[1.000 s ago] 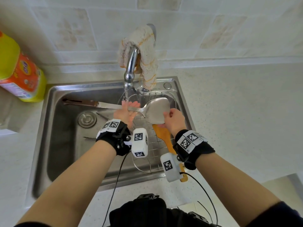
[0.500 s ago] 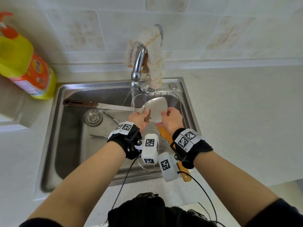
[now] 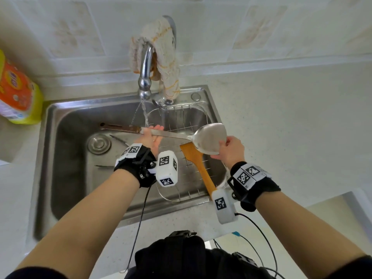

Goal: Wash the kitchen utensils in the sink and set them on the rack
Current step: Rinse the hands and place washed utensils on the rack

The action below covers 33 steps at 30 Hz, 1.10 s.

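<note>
Steel spatula [image 3: 209,137] spans both grips: right hand [image 3: 231,151] pinches its blade, left hand [image 3: 150,137] clasps its shaft

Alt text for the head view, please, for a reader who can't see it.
Over a steel sink, two hands hold a metal spatula under the running tap: the left hand on its shaft, the right hand at its blade. A wooden spatula lies on the wire rack below.
</note>
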Available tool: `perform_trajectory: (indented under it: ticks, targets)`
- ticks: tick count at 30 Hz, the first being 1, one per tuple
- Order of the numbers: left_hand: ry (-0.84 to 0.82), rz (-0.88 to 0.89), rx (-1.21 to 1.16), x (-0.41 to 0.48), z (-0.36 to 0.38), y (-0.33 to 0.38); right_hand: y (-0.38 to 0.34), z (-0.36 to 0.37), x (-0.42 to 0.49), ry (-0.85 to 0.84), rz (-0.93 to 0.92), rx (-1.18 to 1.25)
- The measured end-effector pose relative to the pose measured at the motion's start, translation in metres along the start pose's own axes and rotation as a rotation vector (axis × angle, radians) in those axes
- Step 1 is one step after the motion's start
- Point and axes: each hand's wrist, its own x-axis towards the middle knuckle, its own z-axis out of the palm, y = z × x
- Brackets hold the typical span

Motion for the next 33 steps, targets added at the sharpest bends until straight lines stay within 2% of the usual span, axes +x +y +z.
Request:
perform_trajectory:
  ticks: [2, 7, 10, 12, 17, 22, 24, 28, 33]
  targets:
    - [0.030, -0.006, -0.007, 0.001, -0.002, 0.003, 0.006, -0.004, 0.001, 0.008, 0.025, 0.008]
    - [0.028, -0.023, 0.153, -0.003, -0.004, 0.008, 0.010, -0.001, -0.003, 0.017, 0.017, 0.014]
    - [0.127, 0.025, 0.029, 0.000, -0.013, 0.019, 0.007, 0.008, -0.006, -0.003, -0.001, -0.008]
    - [0.113, 0.054, -0.066, -0.003, -0.015, 0.028, 0.004, 0.018, -0.006, -0.018, -0.014, -0.011]
    - [-0.003, -0.002, 0.125, -0.016, -0.010, 0.019, -0.017, 0.028, -0.003, -0.045, -0.024, 0.003]
    - [0.164, 0.139, 0.080, 0.009, -0.038, 0.054, -0.037, 0.042, 0.000, -0.071, -0.044, -0.003]
    - [0.176, 0.121, 0.035, 0.012, -0.038, 0.054, -0.044, 0.048, 0.003, -0.054, -0.059, -0.023]
    - [0.094, 0.030, 0.046, 0.006, -0.036, 0.043, -0.047, 0.054, 0.008, -0.065, -0.034, -0.064]
    - [0.221, 0.081, -0.079, 0.019, -0.035, 0.058, -0.047, 0.049, 0.019, -0.004, -0.011, -0.096]
